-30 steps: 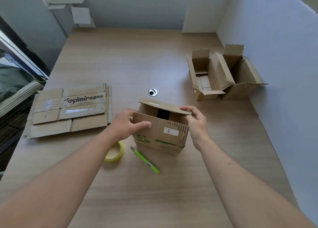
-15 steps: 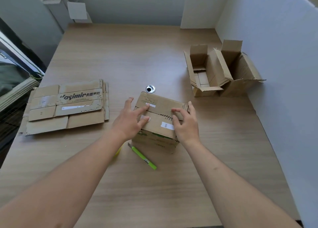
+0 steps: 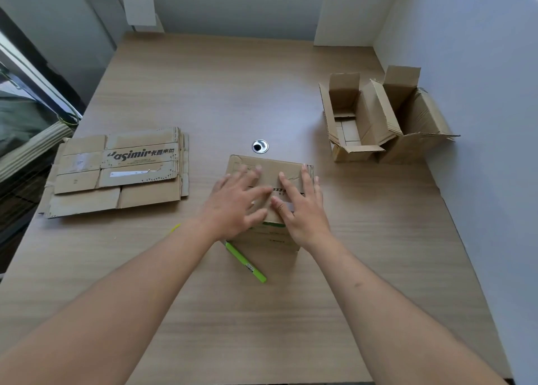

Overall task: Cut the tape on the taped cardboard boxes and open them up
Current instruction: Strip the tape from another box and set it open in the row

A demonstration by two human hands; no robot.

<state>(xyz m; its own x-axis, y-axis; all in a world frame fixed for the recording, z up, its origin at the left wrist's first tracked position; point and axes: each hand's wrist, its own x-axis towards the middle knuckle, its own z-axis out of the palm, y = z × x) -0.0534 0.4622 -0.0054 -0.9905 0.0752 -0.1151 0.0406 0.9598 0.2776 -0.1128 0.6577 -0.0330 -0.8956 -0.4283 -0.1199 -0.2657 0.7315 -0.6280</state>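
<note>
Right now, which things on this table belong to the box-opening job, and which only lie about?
For the job:
- small closed cardboard box, under left hand and right hand
- green utility knife

Lying about:
- flattened cardboard stack
- two open cardboard boxes
- round metal grommet

A round metal grommet (image 3: 260,146) sits in the wooden table (image 3: 203,93) beside white walls (image 3: 480,50).

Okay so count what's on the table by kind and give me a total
Closed box under both hands: 1
Opened boxes: 2
Flattened cardboard stack: 1
Green utility knife: 1
Total: 5
</note>
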